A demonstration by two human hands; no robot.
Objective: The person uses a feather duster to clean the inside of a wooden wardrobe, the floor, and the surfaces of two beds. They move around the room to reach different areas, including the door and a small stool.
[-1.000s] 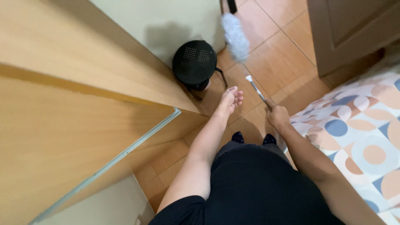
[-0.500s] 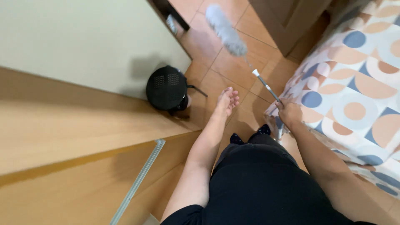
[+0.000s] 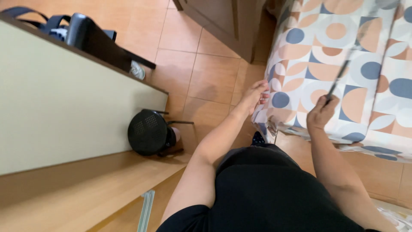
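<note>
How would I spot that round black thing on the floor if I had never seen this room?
Start at the long pale desk top along the left. At its front edge, down on the orange floor tiles, sits the round black stool. Its perforated circular seat and thin dark legs set it apart from the flat dark bag farther back.
</note>
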